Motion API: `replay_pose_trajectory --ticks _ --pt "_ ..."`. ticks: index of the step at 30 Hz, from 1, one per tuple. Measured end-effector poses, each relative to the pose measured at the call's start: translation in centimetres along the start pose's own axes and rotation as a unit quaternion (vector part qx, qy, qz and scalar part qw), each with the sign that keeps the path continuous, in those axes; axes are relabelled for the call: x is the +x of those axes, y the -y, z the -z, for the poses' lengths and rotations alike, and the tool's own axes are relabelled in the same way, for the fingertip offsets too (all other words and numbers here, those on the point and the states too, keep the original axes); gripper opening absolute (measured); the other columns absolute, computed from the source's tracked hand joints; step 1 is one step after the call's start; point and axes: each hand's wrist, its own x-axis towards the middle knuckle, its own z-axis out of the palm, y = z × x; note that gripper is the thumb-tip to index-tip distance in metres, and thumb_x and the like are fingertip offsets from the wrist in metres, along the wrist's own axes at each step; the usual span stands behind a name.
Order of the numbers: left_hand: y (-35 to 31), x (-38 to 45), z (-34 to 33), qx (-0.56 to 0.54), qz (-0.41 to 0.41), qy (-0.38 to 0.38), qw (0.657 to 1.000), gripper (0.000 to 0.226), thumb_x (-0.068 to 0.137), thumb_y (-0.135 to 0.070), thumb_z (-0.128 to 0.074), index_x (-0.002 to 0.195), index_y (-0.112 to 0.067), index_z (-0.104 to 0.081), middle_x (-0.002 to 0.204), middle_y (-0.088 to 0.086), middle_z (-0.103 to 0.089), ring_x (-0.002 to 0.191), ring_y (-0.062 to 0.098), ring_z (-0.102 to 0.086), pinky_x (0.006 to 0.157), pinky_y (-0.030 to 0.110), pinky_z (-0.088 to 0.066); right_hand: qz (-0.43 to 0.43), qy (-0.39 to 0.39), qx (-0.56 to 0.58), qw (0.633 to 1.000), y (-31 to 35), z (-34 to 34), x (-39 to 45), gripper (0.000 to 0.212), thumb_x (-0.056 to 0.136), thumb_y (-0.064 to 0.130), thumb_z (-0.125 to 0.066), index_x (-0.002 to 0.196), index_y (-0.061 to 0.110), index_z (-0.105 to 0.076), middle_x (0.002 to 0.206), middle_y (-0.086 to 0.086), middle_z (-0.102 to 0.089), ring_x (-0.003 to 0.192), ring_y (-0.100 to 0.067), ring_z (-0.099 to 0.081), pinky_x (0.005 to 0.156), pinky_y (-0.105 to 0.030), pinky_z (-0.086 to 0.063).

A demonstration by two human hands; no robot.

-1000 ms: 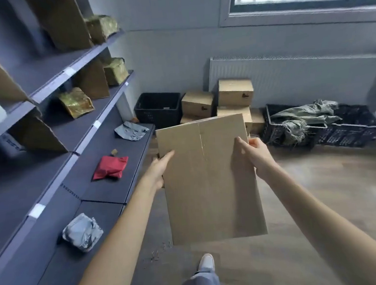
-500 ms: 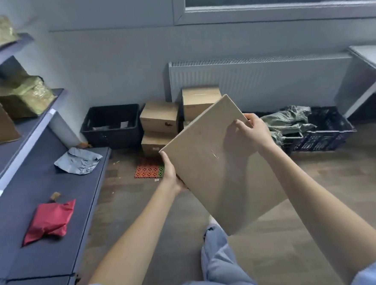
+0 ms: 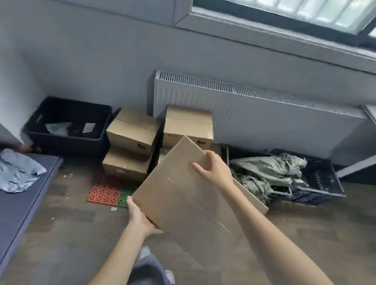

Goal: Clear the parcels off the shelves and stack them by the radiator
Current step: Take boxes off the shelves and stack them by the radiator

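Both hands hold a flat cardboard parcel (image 3: 186, 200) tilted over the wooden floor (image 3: 67, 251); the left hand (image 3: 140, 219) grips its lower left corner, the right hand (image 3: 215, 169) its upper right edge; bare floor lies beneath; stacked boxes (image 3: 133, 135) stand against the radiator (image 3: 258, 115), partly hidden behind the parcel; the shelf (image 3: 13, 208) is cut off at left.

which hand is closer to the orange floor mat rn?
Left. The left hand holds the flat parcel's lower edge, just right of the orange floor mat. The right hand grips the parcel's upper edge, farther right.
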Motion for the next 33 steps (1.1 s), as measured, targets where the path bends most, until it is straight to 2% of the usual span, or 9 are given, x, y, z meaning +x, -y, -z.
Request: replay_pose_trajectory --ticks 4,11,13,18,22,25,28,30,33 --pt "-3.4 5.8 -4.5 -0.063 0.051 -0.070 0.994 0.092 0.077 -0.082 -0.013 0.146 -0.023 -0.029 0.151 0.013 -0.033 0.138 0.039 -0.028 0.108 0.065 -0.012 0.004 0.049 -0.119 0.992 -0.4 -3.7 10.1 0.069 0.083 0.055 -0.057 0.136 0.017 -0.037 0.134 -0.006 -0.048 0.125 -0.024 -0.044 0.099 -0.039 -0.036" --pt "-11.7 17.1 -10.1 -0.143 0.085 -0.141 0.976 0.095 0.076 -0.084 -0.016 0.149 -0.024 -0.022 0.154 0.011 -0.026 0.141 0.037 -0.023 0.112 0.063 -0.013 -0.043 0.149 -0.175 0.972 -2.0 -10.2 27.9 0.068 0.079 0.060 -0.058 0.125 0.013 -0.042 0.127 -0.010 -0.050 0.121 -0.029 -0.044 0.097 -0.045 -0.037" --pt "-12.4 19.4 -11.1 -0.176 0.087 -0.149 0.969 0.094 0.077 -0.083 -0.017 0.149 -0.024 -0.024 0.154 0.013 -0.026 0.140 0.039 -0.025 0.111 0.064 -0.015 -0.030 0.153 -0.197 0.968 -2.3 -11.5 30.8 0.071 0.079 0.060 -0.057 0.129 0.013 -0.040 0.128 -0.011 -0.050 0.122 -0.031 -0.044 0.097 -0.046 -0.037" --pt "-12.6 26.5 -12.3 -0.245 0.111 -0.199 0.942 0.092 0.080 -0.080 -0.016 0.150 -0.021 -0.019 0.155 0.015 -0.020 0.142 0.039 -0.020 0.111 0.061 -0.017 0.029 0.203 -0.267 0.941 -4.0 -17.7 36.8 0.088 0.083 0.058 -0.053 0.146 0.008 -0.019 0.139 -0.013 -0.041 0.129 -0.030 -0.038 0.100 -0.046 -0.035" --pt "-12.1 31.4 -12.5 -0.274 0.128 -0.172 0.937 0.082 0.087 -0.072 -0.021 0.150 -0.020 -0.014 0.156 0.017 -0.017 0.141 0.040 -0.021 0.112 0.059 -0.017 0.077 0.284 -0.292 0.910 -5.6 -20.7 40.7 0.080 0.090 0.049 -0.049 0.148 0.006 -0.014 0.140 -0.018 -0.040 0.128 -0.034 -0.039 0.100 -0.042 -0.038" --pt "-12.8 34.3 -14.1 -0.259 0.106 -0.139 0.950 0.071 0.093 -0.063 -0.022 0.148 -0.017 -0.024 0.153 0.017 -0.024 0.139 0.039 -0.028 0.111 0.057 -0.021 0.087 0.354 -0.245 0.899 -7.3 -20.5 41.8 0.061 0.095 0.037 -0.044 0.147 0.012 -0.024 0.137 -0.016 -0.050 0.125 -0.033 -0.047 0.097 -0.037 -0.040" --pt "-13.7 35.5 -15.5 -0.212 0.100 -0.095 0.967 0.065 0.096 -0.057 -0.018 0.144 -0.018 -0.035 0.149 0.012 -0.037 0.136 0.036 -0.033 0.111 0.056 -0.023 0.113 0.380 -0.223 0.891 -9.3 -18.8 40.0 0.050 0.096 0.030 -0.043 0.142 0.014 -0.036 0.131 -0.013 -0.057 0.122 -0.030 -0.051 0.094 -0.034 -0.042" --pt "-13.8 34.6 -16.3 -0.130 0.102 -0.079 0.983 0.060 0.097 -0.053 -0.019 0.144 -0.020 -0.035 0.149 0.010 -0.037 0.137 0.036 -0.031 0.108 0.060 -0.021 0.114 0.411 -0.234 0.874 -10.8 -16.7 38.7 0.045 0.096 0.028 -0.043 0.139 0.014 -0.041 0.130 -0.012 -0.057 0.122 -0.030 -0.050 0.093 -0.034 -0.042" --pt "-14.2 31.7 -18.7 -0.001 0.065 -0.101 0.993 0.058 0.098 -0.048 -0.028 0.147 -0.019 -0.023 0.152 0.014 -0.028 0.141 0.035 -0.024 0.107 0.063 -0.020 0.111 0.429 -0.267 0.856 -11.7 -13.2 38.1 0.042 0.096 0.025 -0.041 0.136 0.014 -0.045 0.131 -0.014 -0.056 0.124 -0.030 -0.049 0.095 -0.034 -0.041"
